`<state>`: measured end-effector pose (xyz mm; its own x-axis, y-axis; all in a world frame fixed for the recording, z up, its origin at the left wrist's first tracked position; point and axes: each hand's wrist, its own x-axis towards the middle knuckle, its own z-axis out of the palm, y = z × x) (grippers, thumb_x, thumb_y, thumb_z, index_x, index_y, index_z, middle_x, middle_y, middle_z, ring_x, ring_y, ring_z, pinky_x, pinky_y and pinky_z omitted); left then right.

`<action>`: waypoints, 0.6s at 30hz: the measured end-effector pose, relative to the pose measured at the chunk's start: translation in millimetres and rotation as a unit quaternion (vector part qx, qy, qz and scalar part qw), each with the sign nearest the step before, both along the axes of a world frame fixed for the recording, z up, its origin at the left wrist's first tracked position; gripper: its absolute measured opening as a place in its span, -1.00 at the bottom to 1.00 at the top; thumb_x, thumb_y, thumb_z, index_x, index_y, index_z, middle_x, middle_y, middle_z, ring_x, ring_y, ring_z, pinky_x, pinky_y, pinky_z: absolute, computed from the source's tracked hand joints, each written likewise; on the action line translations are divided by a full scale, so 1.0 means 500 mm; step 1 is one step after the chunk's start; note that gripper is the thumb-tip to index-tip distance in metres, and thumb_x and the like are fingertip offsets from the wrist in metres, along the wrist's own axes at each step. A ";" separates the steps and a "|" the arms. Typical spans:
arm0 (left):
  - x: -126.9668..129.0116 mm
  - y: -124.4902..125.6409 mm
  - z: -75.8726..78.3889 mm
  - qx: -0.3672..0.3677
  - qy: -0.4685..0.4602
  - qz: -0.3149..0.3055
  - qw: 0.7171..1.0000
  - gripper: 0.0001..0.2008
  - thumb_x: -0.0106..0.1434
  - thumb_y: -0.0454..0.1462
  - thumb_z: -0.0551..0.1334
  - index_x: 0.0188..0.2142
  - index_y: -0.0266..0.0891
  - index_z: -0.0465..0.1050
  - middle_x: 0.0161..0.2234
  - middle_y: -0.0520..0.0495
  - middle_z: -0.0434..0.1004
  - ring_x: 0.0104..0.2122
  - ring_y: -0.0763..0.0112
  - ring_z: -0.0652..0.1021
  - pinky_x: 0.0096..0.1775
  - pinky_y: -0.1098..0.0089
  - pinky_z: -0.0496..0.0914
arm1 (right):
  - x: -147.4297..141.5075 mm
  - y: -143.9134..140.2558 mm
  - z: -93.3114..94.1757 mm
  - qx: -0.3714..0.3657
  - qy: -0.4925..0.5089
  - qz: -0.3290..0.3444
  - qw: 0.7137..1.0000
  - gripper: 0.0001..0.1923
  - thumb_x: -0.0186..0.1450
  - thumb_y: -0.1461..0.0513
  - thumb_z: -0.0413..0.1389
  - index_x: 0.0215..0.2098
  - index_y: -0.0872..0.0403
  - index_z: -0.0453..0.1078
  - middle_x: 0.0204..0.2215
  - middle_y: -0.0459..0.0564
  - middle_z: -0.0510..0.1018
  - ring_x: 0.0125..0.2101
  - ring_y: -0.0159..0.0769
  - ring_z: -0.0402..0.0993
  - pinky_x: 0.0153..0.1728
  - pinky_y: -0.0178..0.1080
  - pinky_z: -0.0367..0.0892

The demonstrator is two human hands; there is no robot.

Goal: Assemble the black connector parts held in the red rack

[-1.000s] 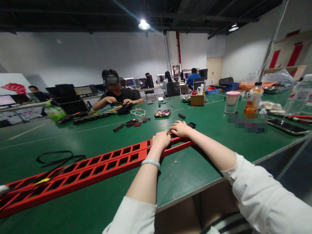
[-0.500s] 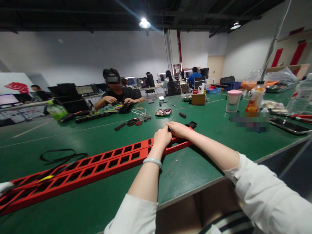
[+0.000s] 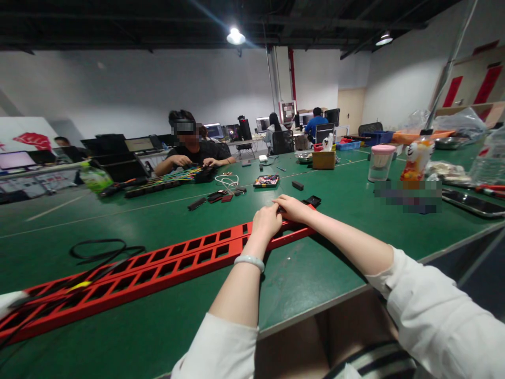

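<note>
1. the left hand (image 3: pixel 266 220) rests curled on the far end of the long red slotted rail (image 3: pixel 158 266), fingers closed over its top edge.
2. the right hand (image 3: pixel 291 206) lies on the same end, just beside the left; whether it grips cannot be told.
3. the rail lies flat on the green table (image 3: pixel 315 273), running left toward a black cable (image 3: pixel 98 250).

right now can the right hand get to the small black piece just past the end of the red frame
Probably yes: the right hand rests on the red frame end, and the small black piece lies close beside it on bare green table.
</note>
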<state>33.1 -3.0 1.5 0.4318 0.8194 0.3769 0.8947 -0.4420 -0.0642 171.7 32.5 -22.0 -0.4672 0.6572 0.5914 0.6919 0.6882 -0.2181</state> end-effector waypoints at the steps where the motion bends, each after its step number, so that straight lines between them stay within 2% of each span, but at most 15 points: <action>1: 0.001 -0.001 0.000 -0.003 -0.003 -0.003 1.000 -0.66 0.19 -0.26 -0.04 -0.03 -0.17 0.23 -0.25 -0.13 0.47 -0.24 0.22 0.46 -0.21 0.32 0.29 | 0.000 -0.002 0.000 -0.001 0.005 -0.003 1.000 -0.54 0.10 0.40 0.02 0.00 0.24 0.21 -0.13 0.18 0.34 -0.13 -0.25 0.30 -0.10 -0.21 0.24; 5: -0.002 -0.012 0.001 -0.030 -0.020 -0.007 0.999 -0.62 0.21 -0.27 -0.02 0.04 -0.14 0.16 -0.26 -0.10 0.48 -0.26 0.24 0.48 -0.21 0.32 0.31 | 0.003 -0.015 -0.004 -0.003 0.035 -0.002 0.999 -0.49 0.07 0.41 0.04 0.02 0.20 0.18 -0.14 0.15 0.30 -0.14 -0.25 0.28 -0.13 -0.19 0.25; 8: -0.019 -0.025 0.005 -0.054 -0.034 -0.042 0.997 -0.58 0.21 -0.28 -0.02 0.08 -0.12 0.10 -0.19 -0.06 0.47 -0.21 0.26 0.47 -0.17 0.33 0.30 | 0.008 -0.026 -0.005 0.005 0.054 0.022 0.998 -0.50 0.08 0.34 0.08 0.01 0.21 0.19 -0.18 0.13 0.30 -0.16 -0.25 0.28 -0.14 -0.19 0.26; 12: -0.056 -0.045 0.012 -0.088 -0.031 -0.123 0.988 -0.57 0.23 -0.27 -0.06 0.11 -0.14 0.09 0.03 -0.01 0.29 -0.03 0.36 0.36 -0.01 0.40 0.18 | 0.013 -0.039 -0.001 -0.003 0.057 0.038 0.998 -0.56 0.11 0.26 0.09 -0.04 0.19 0.25 -0.20 0.12 0.32 -0.20 -0.28 0.31 -0.16 -0.20 0.26; 18: -0.075 -0.050 0.009 -0.111 0.014 -0.143 0.983 -0.56 0.27 -0.17 -0.10 0.12 -0.19 0.10 0.12 -0.02 0.14 0.11 0.34 0.18 0.10 0.34 0.01 | 0.020 -0.055 0.007 -0.020 0.021 0.049 0.998 -0.59 0.13 0.28 0.06 -0.03 0.18 0.25 -0.19 0.14 0.39 -0.15 -0.26 0.31 -0.13 -0.19 0.24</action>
<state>-4.5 -28.2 5.9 0.6650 0.7233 0.1860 0.7305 -0.6817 0.0394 181.9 4.8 -18.6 -0.5048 0.6338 0.5861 0.6119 0.7416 -0.2749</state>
